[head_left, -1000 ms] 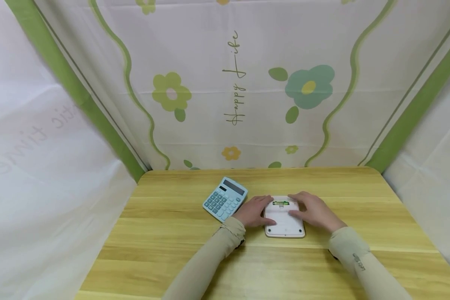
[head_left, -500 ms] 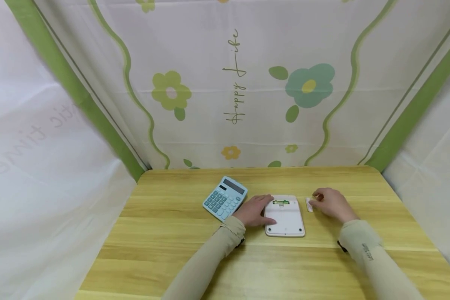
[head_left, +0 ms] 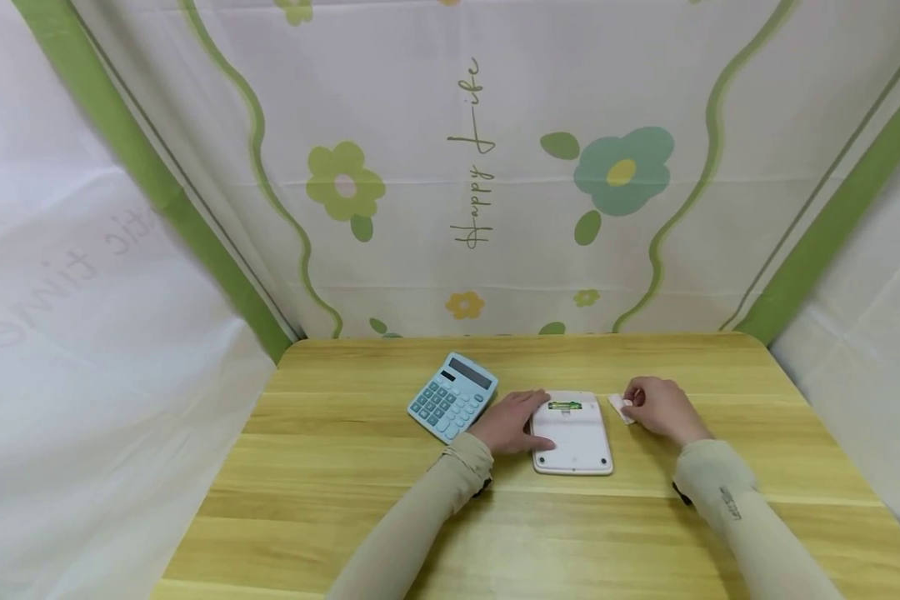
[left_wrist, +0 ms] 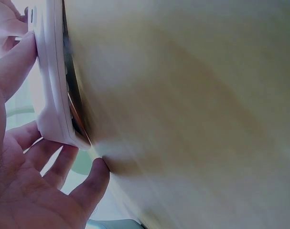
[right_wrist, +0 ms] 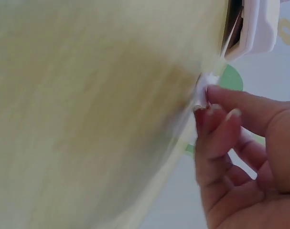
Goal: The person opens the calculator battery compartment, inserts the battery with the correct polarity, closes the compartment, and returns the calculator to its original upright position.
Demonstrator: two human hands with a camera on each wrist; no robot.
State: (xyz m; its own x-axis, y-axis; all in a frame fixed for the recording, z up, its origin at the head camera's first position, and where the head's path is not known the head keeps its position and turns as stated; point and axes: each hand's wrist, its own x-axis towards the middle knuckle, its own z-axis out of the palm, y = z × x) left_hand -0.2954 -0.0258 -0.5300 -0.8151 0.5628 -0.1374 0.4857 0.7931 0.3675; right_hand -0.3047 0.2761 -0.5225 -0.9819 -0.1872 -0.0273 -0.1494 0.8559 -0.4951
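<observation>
A white calculator (head_left: 570, 437) lies face down on the wooden table, its uncovered battery slot (head_left: 565, 406) showing green at the far end. My left hand (head_left: 512, 422) rests at its left side, thumb on the back and fingers spread at the far corner; the left wrist view shows the fingertips (left_wrist: 27, 136) touching its end. To the right of it, my right hand (head_left: 663, 408) pinches a small white piece (head_left: 619, 407) between thumb and fingertips, close over the table. The piece looks pale and thin in the right wrist view, partly hidden by the fingers.
A light blue calculator (head_left: 453, 397) lies face up and slanted, just left of my left hand. Behind the far table edge hangs a white curtain (head_left: 397, 258) with flowers and green stripes. More white cloth (head_left: 862, 350) closes off both sides.
My right hand has left the white calculator, moved right to the small white piece and now pinches it, turning it slightly. The left hand has stayed in place.
</observation>
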